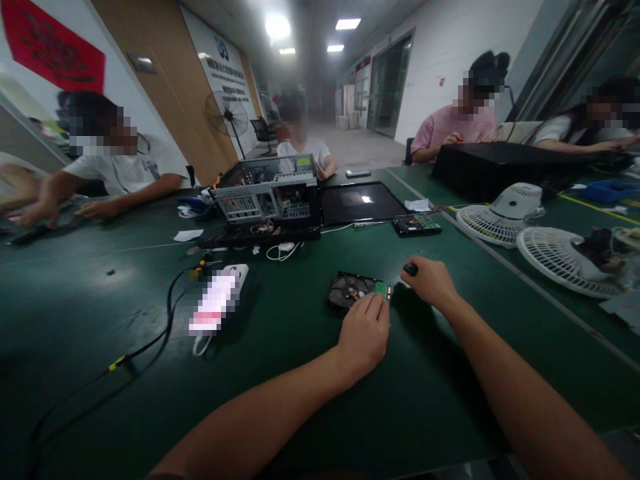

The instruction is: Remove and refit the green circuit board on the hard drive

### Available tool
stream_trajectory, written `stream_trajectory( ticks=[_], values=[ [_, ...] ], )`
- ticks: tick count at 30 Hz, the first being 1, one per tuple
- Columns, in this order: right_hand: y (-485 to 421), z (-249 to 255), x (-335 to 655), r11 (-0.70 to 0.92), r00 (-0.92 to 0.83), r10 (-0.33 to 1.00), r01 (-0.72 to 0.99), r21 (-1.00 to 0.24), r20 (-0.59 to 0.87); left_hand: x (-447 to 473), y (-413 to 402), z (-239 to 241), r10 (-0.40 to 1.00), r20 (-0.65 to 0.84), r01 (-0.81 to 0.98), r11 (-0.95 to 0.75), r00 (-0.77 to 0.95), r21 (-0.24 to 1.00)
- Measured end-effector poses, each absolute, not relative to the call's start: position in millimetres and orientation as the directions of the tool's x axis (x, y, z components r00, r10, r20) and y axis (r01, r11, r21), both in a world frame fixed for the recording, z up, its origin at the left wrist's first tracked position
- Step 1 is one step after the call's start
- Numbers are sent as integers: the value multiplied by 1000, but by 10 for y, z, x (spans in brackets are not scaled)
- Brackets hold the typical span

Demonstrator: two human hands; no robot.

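Note:
A hard drive [345, 288] lies on the green table in front of me, its circuit board side up, with a green board section at its right end. My left hand [367, 327] is closed at the near right edge of the drive, fingers bent together over the board; the fingertips are partly hidden. To the right of the drive, just above the table, my right hand [429, 280] is closed around a small tool with a dark rounded handle [411, 269]. The tool's tip is too hard to make out. A gap separates this hand from the drive.
An opened computer case [270, 200] stands beyond, beside a flat black panel [363, 202]. Another drive [417, 225] lies behind my right hand. White fan parts [560, 257] sit at right. A phone [217, 300] and black strap [170, 313] lie left. Other people sit around the table.

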State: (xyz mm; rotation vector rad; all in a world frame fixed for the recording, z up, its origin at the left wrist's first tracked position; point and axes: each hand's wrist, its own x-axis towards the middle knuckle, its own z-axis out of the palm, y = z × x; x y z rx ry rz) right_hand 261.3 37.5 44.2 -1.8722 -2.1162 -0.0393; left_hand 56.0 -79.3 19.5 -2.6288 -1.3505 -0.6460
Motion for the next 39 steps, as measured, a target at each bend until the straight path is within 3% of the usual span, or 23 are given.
stream_trajectory(
  ticks=[5, 10, 27, 35, 39],
  values=[
    [215, 502, 2386, 378, -279, 910, 864, -334, 308, 488, -758, 220, 730, 440, 764, -630, 522, 137],
    [193, 478, 2357, 478, -365, 872, 780, -403, 328, 482, -758, 202, 737, 437, 758, -630, 516, 167],
    [200, 446, 2337, 545, -459, 837, 742, -390, 297, 488, -773, 223, 747, 427, 772, -616, 509, 157],
    [242, 556, 2566, 437, -312, 888, 803, -405, 338, 486, -775, 240, 752, 408, 775, -615, 518, 148],
    [216, 524, 2481, 508, -395, 858, 751, -422, 329, 488, -769, 224, 755, 407, 778, -610, 514, 150]
  ],
)
